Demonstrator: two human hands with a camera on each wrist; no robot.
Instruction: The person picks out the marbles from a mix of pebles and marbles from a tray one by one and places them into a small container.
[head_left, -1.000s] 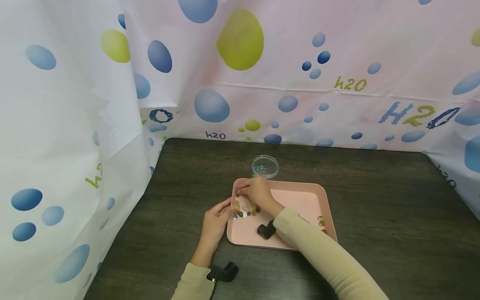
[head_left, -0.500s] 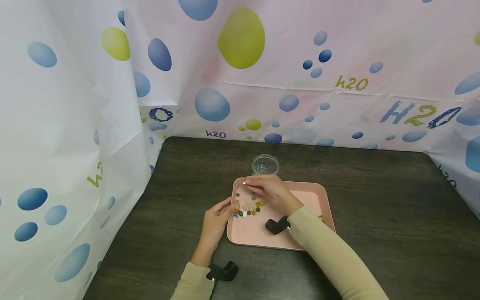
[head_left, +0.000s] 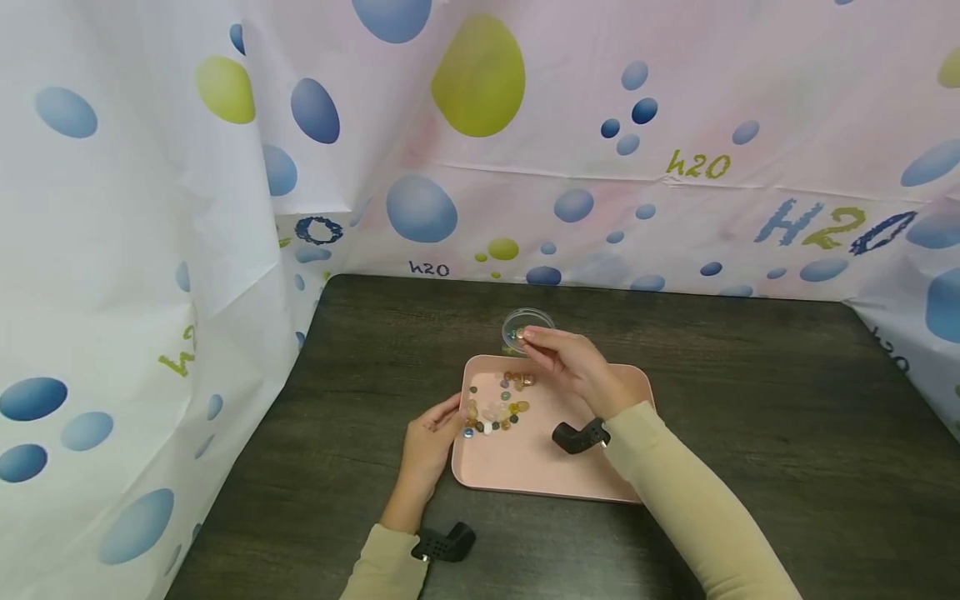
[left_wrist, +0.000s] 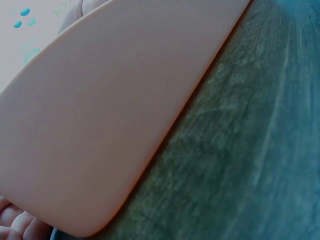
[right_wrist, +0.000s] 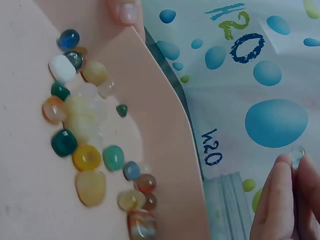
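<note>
My left hand (head_left: 433, 442) holds the left rim of a pink tray (head_left: 525, 467); its thumb (right_wrist: 128, 14) lies over the rim in the right wrist view. Between thumb and fingers, my right hand (head_left: 573, 362) pinches a small clear glass stone (right_wrist: 298, 154). That hand is raised over the tray's far edge, at a round clear container (head_left: 517, 318), which it partly covers. Polished stones in white, green, yellow, orange and blue lie in the tray's left part, among them a white stone (right_wrist: 62, 68) and a banded brown stone (right_wrist: 142, 225).
A dark wooden table (head_left: 360, 358) surrounds the tray. Behind it hangs a white sheet (head_left: 637, 242) printed with blue and green spots. Black wrist cameras, such as the left one (head_left: 446, 543), sit on both wrists. My right forearm covers the tray's right side.
From the tray's far left corner, my right hand has moved right and back to the clear container, uncovering stones near the tray's far edge. The left hand stays at the rim.
</note>
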